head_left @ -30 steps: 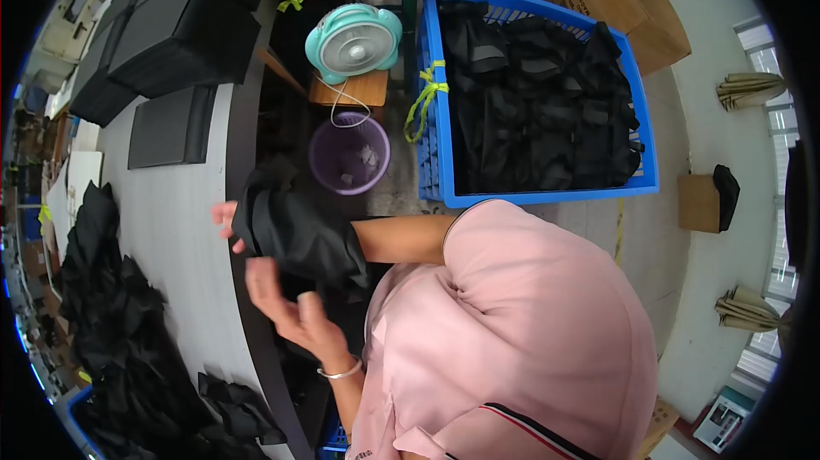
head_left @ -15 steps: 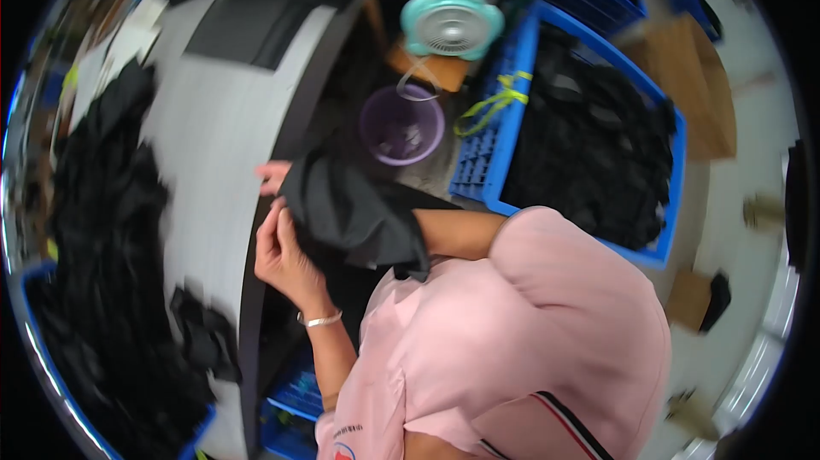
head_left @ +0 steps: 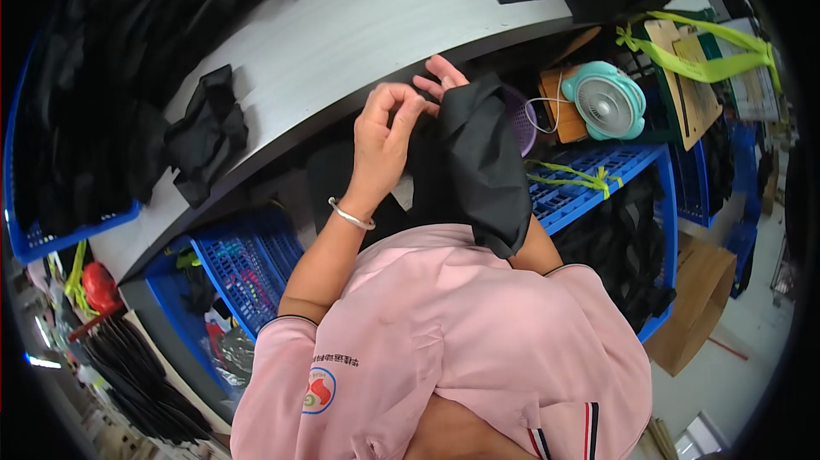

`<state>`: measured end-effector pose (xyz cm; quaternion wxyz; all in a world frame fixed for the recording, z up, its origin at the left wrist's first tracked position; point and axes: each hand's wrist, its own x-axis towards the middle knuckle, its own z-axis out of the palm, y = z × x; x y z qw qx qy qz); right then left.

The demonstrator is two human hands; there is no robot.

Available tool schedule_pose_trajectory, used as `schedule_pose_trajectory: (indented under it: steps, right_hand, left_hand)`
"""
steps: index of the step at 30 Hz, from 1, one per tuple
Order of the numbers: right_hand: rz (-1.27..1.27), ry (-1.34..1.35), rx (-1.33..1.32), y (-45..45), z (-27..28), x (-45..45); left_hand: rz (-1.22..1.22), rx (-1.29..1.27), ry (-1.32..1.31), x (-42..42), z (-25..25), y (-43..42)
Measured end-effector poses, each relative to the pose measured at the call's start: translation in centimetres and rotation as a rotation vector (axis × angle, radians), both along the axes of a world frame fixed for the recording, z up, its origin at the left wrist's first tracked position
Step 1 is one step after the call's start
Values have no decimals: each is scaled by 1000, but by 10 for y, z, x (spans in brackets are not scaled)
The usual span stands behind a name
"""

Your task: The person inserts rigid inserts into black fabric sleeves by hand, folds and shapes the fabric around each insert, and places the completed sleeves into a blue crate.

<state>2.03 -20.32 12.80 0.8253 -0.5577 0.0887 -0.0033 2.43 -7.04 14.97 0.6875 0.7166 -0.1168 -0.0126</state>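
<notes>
My left hand (head_left: 382, 146), with a silver bangle on its wrist, is raised in front of the table edge. Its thumb and forefinger are pinched together close to the fingers of my right hand; whatever is between them is too small to make out. A black fabric piece (head_left: 483, 161) drapes over my right hand and forearm like a loose tube. Only the fingers of my right hand (head_left: 442, 77) poke out past its upper end, stretched and apart. The rest of that hand is hidden under the cloth.
A grey-white table (head_left: 376, 20) runs across ahead, with a heap of black garments (head_left: 111, 76) and a smaller black piece (head_left: 207, 131) at left. Blue crates (head_left: 636, 161) stand right and left below. A turquoise fan (head_left: 608, 101) and purple basket (head_left: 518, 121) are at right.
My view has swung so the table now crosses the top instead of the left side. Both hands remain close together, and the black fabric still covers my right forearm.
</notes>
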Motion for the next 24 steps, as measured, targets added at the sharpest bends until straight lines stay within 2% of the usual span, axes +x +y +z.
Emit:
schedule_pose_trajectory:
  steps: [4, 10, 13, 14, 15, 16, 17, 18, 20, 21, 22, 24]
  right_hand:
    - [32, 2, -27, -1, 4, -3]
    - [14, 85, 46, -2, 3, 12]
    - [90, -8, 124, 0, -10, 4]
    - [-11, 0, -9, 14, -17, 0]
    - [100, -95, -334, 14, 9, -15]
    - [131, -180, -444, 10, -7, -9]
    - [234, -178, -694, 11, -3, -7]
    - [333, -198, -943, 11, 2, -4]
    - [678, -28, -1718, 17, 75, 0]
    - [457, -255, -1454, 13, 65, 5]
    - [238, -461, -1172, 5, 46, 16]
    - [93, -451, -924, -5, 29, 39]
  left_hand:
    - [-145, 165, -138, 3, 10, 12]
    - [-124, 289, -265, -1, -14, 12]
    - [12, 208, -259, 4, -19, 10]
    - [74, 241, -227, 10, -19, 13]
    - [146, 149, -107, 20, -24, 18]
    - [123, 109, -55, 28, -27, 22]
    - [98, 70, -3, 34, -28, 25]
    - [-7, 157, -110, 39, -29, 27]
    - [34, 171, -145, 39, -22, 19]
    - [56, 177, -162, 38, -16, 14]
    - [224, 265, -227, 34, -8, 11]
    - [349, 167, -250, 25, 5, 8]
